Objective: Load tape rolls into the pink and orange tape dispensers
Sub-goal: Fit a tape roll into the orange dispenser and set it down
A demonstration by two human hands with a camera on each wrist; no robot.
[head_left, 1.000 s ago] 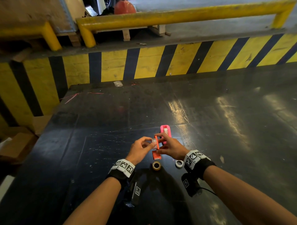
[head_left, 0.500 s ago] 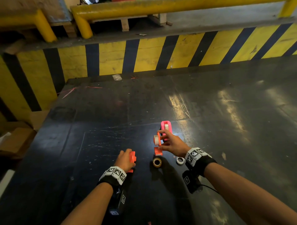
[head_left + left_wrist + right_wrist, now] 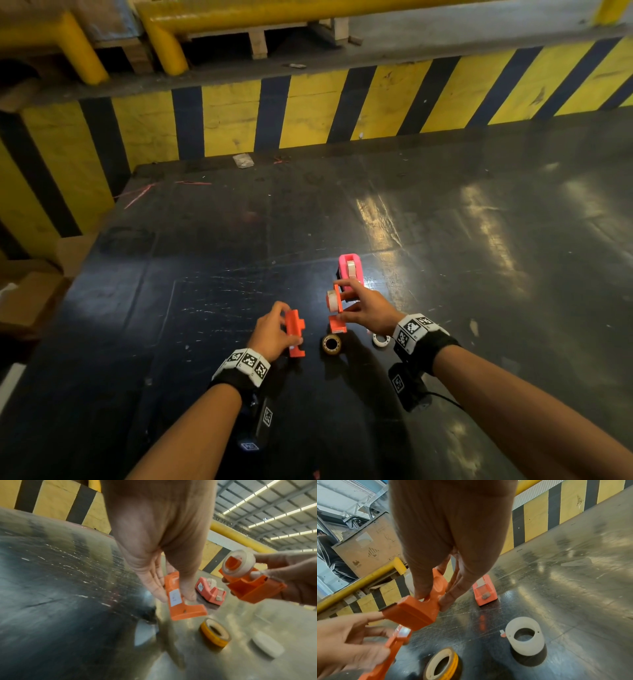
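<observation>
Left hand: fingers pinch flat orange cover.
Right hand: fingers grip orange dispenser half carrying clear tape roll.

The right hand holds 1 dispenser half with a tape roll on its hub, above the table. Just beyond it stands a loaded dispenser. Left of it, the left hand holds the cover half. Between and nearer than both hands lie 2 loose rolls.
</observation>
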